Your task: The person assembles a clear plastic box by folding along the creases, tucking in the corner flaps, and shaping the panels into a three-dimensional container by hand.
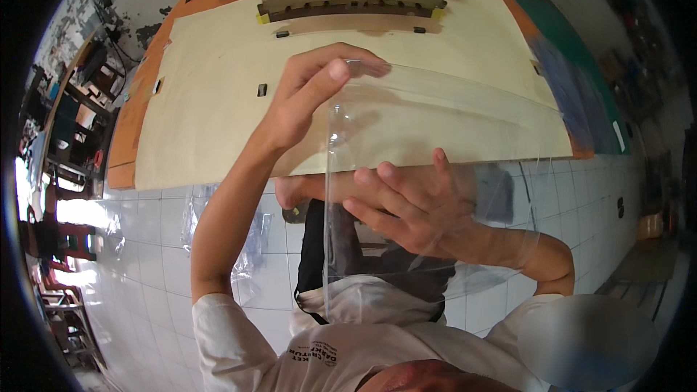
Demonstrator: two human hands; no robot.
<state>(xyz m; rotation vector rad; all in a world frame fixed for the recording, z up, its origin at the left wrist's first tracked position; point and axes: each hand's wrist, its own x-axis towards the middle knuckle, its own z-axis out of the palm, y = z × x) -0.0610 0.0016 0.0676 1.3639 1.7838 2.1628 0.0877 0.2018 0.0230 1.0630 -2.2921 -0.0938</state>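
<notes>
1. Left hand: thumb and fingers nearly closed, pinching the clear plastic at its upper corner.
2. Right hand: fingers loosely spread, seen through the sheet; inside or beneath, I cannot tell.
3. Beyond the hands: pale-topped bench.
4. Seemingly spreading plastic; next probably needs a steady left pinch.

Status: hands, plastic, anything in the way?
Left hand gripping clear plastic at upper corner. Right hand open, fingers spread, visible through plastic. Red-topped metal fixture beyond, apart from plastic.
</notes>
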